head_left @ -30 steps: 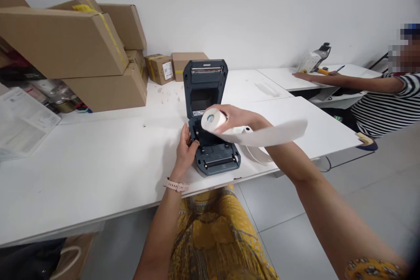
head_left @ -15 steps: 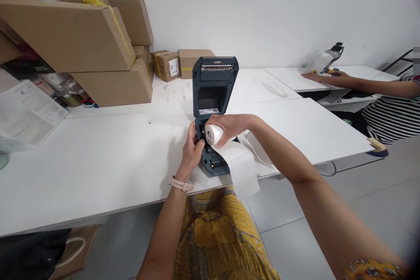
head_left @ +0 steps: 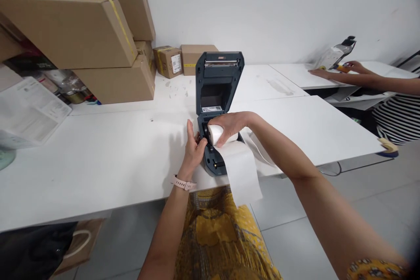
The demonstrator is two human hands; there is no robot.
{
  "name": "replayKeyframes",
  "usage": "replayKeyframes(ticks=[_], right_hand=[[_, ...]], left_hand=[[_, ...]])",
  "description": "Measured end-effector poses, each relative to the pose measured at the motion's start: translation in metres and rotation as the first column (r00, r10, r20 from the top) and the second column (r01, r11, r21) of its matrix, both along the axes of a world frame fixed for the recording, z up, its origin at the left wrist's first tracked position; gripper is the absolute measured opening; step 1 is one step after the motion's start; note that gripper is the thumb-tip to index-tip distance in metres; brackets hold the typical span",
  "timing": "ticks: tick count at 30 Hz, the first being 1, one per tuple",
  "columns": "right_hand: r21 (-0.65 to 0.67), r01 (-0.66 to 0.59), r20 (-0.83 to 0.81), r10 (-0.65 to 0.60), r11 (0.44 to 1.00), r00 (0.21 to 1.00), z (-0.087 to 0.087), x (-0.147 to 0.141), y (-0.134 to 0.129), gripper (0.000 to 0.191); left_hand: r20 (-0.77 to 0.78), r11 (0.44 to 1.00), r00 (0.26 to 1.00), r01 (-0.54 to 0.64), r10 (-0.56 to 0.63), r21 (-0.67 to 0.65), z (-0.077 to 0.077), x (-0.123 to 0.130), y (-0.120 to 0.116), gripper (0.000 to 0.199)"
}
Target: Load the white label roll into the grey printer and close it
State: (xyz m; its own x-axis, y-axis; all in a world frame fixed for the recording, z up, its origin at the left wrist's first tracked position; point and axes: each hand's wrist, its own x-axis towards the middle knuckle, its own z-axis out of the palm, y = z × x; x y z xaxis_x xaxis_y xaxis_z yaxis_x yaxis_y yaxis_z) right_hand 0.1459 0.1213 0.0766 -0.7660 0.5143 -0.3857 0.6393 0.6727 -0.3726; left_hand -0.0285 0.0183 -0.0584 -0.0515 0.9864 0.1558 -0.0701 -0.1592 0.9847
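Observation:
A dark grey printer stands on the white table with its lid raised. My right hand is closed over a white paper roll inside the open body. A loose strip of paper runs from the roll over the table's front edge. At the printer's left side is my left hand, its thumb on the inner rim of the body and its other fingers apart, partly behind the side wall.
Cardboard boxes are stacked at the left, beside a clear plastic container. Smaller boxes stand by the wall. At the far right, another person's hands are at a white table.
The roll now sits lower and more level in the printer, with my right hand still on it. The view has shifted slightly. The other person's hand has moved near an orange object.

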Motion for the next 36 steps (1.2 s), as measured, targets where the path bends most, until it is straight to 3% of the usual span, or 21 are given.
replayKeyframes(ticks=[4, 10, 16, 24, 27, 30, 33, 36], right_hand=[[0.017, -0.023, 0.038, 0.022, 1.000, 0.999, -0.016, -0.003, 0.010, 0.073], [0.176, 0.008, 0.043, -0.016, 0.984, 0.999, -0.042, 0.000, 0.013, 0.104], [0.217, -0.053, -0.162, 0.090, 0.975, 0.983, -0.047, 0.019, -0.004, 0.085], [0.333, -0.023, -0.067, 0.048, 0.943, 0.997, -0.051, 0.013, -0.016, 0.085], [0.410, 0.031, -0.146, 0.032, 0.912, 0.989, -0.048, 0.019, -0.034, 0.076], [0.442, 0.002, -0.230, 0.111, 0.897, 0.967, -0.054, 0.029, -0.070, 0.067], [0.460, 0.004, -0.255, 0.128, 0.888, 0.958, -0.070, 0.035, -0.109, 0.074], [0.489, 0.057, -0.253, 0.079, 0.871, 0.964, -0.083, 0.037, -0.130, 0.080]], left_hand=[[-0.023, 1.000, 1.000, 0.006, -0.006, -0.015, 0.000, 0.000, 0.000, 0.096], [-0.022, 1.000, 1.000, -0.021, 0.021, -0.001, -0.002, 0.001, 0.000, 0.088], [-0.023, 0.999, 0.999, -0.033, 0.033, 0.002, 0.000, 0.002, 0.000, 0.087], [0.002, 0.998, 0.998, -0.060, 0.060, -0.019, 0.001, 0.003, 0.000, 0.084], [0.022, 0.997, 0.997, -0.071, 0.072, -0.029, 0.000, 0.004, -0.001, 0.084], [0.059, 0.997, 0.995, -0.077, 0.076, 0.008, -0.002, 0.005, 0.000, 0.084], [0.068, 0.997, 0.996, -0.059, 0.055, 0.059, -0.006, 0.005, 0.002, 0.081], [0.049, 0.996, 0.998, -0.043, 0.039, 0.081, -0.007, 0.005, 0.002, 0.078]])
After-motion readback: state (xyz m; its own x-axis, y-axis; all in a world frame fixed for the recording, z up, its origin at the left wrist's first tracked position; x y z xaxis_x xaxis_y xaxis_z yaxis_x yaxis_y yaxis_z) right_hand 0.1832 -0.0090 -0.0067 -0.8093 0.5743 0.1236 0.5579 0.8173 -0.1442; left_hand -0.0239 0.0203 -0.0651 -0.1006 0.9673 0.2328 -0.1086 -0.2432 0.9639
